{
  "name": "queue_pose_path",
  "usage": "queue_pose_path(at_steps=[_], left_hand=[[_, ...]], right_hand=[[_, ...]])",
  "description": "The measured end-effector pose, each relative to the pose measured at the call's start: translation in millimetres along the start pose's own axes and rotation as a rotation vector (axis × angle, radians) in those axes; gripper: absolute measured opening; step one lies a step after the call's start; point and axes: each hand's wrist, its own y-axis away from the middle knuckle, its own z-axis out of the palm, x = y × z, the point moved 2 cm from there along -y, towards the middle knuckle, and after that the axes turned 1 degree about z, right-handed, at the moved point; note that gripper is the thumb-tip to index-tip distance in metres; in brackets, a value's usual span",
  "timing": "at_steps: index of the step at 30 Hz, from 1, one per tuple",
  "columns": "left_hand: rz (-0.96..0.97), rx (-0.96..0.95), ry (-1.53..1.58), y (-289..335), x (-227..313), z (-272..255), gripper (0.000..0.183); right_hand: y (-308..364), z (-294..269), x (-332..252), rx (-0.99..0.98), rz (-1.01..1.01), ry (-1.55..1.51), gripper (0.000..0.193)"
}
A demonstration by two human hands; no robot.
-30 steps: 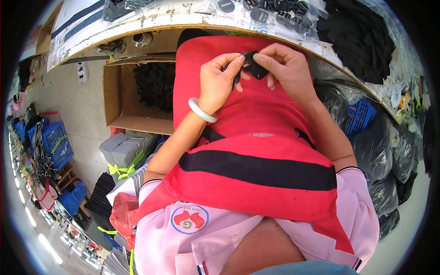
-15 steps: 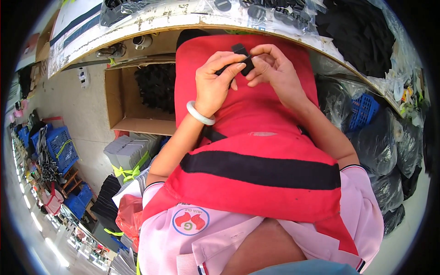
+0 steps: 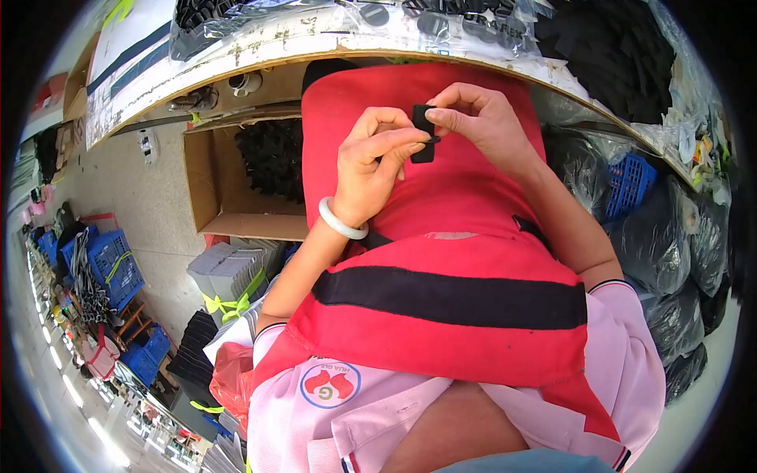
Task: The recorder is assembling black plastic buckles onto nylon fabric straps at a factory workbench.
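Observation:
Above the red apron on my lap, both hands come together at a small black rectangular piece (image 3: 423, 120). The thumb and fingertips of my right hand (image 3: 479, 122) pinch its upper part. My left hand (image 3: 372, 162), with a pale bangle at the wrist, is closed on the lower part, thumb against forefinger. A dark end (image 3: 423, 154) of the piece shows below the left fingertips. Whether it is one folded piece or two joined ones, I cannot tell; the fingers cover the middle.
Beyond my lap runs a worn white table edge (image 3: 315, 49) with a plastic bag of black parts (image 3: 473, 27) and a black fabric pile (image 3: 611, 59). A cardboard box (image 3: 252, 226) of black pieces stands left; dark plastic bags (image 3: 650, 244) and a blue basket (image 3: 629, 185) are right.
The black piece has turned from a slanted, crossed position to more upright. My right fingers have closed on its upper part, and the left hand has dropped slightly.

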Motion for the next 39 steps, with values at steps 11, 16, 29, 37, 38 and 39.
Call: queue_pose_path(at_steps=[11,16,29,37,38,39], left_hand=[[-0.257,-0.215,-0.263,23.4,56.9,-60.7,0.016],[-0.601,0.428,-0.401,79.5,42.8,-169.8,0.022],[-0.531,0.152,0.56,17.1,-19.2,-45.0,0.029],[-0.498,0.152,0.454,8.2,-18.3,-23.6,0.025],[-0.5,0.135,0.46,5.2,-19.3,-20.7,0.025],[-0.542,0.169,0.597,2.6,-21.9,-17.5,0.025]], right_hand=[[-2.4,33.1,16.4,-0.197,-0.018,-0.061,0.02],[9.4,-11.3,-22.7,0.071,-0.444,0.723,0.013],[5.9,-188.3,-82.7,0.898,-0.902,1.254,0.015],[15.2,-6.3,-88.2,0.332,-0.402,0.478,0.019],[12.7,7.1,-73.9,0.182,-0.302,0.541,0.019],[6.3,15.7,-47.4,0.053,-0.296,0.346,0.018]])
